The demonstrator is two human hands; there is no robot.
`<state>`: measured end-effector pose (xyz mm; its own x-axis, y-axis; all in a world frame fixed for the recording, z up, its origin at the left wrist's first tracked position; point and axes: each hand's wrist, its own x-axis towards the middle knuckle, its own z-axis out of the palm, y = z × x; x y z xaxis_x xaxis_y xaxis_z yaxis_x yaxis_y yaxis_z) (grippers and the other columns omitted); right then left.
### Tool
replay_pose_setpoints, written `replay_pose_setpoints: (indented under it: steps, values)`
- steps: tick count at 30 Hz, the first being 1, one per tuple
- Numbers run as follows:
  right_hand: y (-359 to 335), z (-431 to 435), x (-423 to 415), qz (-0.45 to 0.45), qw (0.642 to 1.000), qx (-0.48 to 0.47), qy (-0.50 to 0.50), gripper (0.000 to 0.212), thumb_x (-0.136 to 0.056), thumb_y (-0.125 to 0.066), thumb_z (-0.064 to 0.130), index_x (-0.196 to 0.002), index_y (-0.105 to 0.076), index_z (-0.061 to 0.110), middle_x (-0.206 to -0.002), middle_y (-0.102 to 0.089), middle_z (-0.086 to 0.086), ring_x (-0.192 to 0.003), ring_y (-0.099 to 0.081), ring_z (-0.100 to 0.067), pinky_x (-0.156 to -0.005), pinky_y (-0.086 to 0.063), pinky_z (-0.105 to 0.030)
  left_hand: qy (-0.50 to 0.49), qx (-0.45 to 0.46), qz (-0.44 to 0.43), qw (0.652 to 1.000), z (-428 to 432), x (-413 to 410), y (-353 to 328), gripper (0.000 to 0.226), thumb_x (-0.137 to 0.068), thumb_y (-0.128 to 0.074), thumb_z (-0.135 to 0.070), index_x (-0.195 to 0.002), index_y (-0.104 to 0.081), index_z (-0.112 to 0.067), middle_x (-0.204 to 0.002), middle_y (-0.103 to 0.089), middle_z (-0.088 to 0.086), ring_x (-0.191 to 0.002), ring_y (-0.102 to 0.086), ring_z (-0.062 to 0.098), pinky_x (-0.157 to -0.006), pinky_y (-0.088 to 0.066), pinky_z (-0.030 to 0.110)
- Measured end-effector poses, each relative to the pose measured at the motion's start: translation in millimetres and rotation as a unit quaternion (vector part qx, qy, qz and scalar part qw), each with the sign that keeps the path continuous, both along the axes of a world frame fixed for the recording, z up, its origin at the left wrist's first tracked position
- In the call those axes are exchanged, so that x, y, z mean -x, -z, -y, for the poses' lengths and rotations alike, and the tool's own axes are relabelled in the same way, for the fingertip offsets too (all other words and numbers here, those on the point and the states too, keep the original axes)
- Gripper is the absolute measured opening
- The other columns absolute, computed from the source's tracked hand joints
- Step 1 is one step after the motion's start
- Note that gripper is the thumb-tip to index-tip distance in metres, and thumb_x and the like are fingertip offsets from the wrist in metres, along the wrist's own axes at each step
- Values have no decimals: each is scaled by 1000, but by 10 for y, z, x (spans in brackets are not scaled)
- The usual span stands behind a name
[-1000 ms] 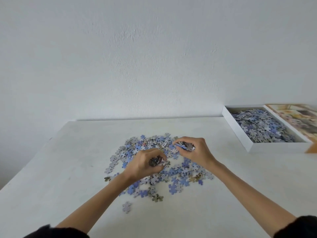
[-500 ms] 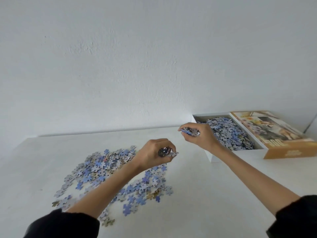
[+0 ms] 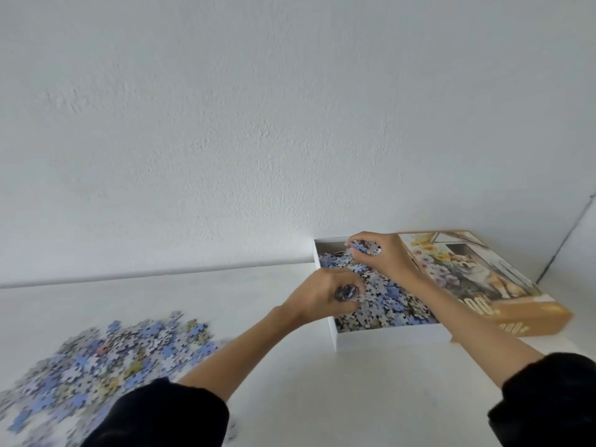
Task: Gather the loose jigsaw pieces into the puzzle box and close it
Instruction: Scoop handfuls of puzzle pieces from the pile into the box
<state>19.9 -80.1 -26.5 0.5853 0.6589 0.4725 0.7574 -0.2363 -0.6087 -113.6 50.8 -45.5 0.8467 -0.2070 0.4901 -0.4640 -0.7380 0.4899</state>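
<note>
A white puzzle box [image 3: 387,339] is seen lying open at the far right of the pale counter [image 3: 290,382], close against the white wall [image 3: 258,124]. Its floor is covered by a layer of jigsaw pieces [image 3: 392,306] in blue, white and dark tones. The left grip [image 3: 317,296] is held over the near left part of the box, just inside its left wall, with the fingers curled round a bunch of pieces [image 3: 346,293]. The right grip [image 3: 383,256] is held above the far end of the box, with fingers and thumb closed on a handful of pieces [image 3: 364,246]. Whether either load touches the layer below cannot be told. The lid [image 3: 483,285], printed with flowers and a tan animal and edged in orange-brown, is laid picture side up just beside the box on its right. A loose pile [image 3: 106,356] of mostly blue and grey pieces is spread on the counter at the near left, well apart from the box, and is rendered blurred. Both forearms are bare, and black sleeves [image 3: 161,414] are seen at the lower edge.
</note>
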Motion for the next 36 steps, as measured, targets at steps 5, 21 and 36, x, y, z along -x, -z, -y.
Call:
replay_pose_setpoints:
  steps: [5, 21, 36]
  values:
    - [247, -19, -299, 0, 998, 45, 34, 13, -82, -64, 26, -94, -70, 27, -93, -67, 16, -86, -59, 1, -75, -48, -21, 30, -30, -39, 998, 199, -384, 60, 14, -75, -70, -7, -88, -68, -9, -84, -62, 0, -65, -48, 4, -64, -40, 13]
    - [512, 77, -496, -6, 999, 43, 31, 10, -83, -65, 19, -89, -70, 24, -92, -65, 6, -94, -55, -12, -84, -46, -34, 28, -74, -26, 997, 136, -433, 327, 19, -80, -70, -21, -98, -70, -16, -109, -63, 1, -105, -53, 12, -92, -40, 25]
    - [342, 128, -320, -1, 999, 37, 26, 14, -87, -59, 14, -96, -69, 18, -96, -66, 9, -87, -53, 4, -78, -34, -2, 46, -13, -81, 996, 132, -281, 149, 18, -88, -63, -23, -99, -69, -11, -95, -69, 1, -85, -61, 8, -78, -51, 27]
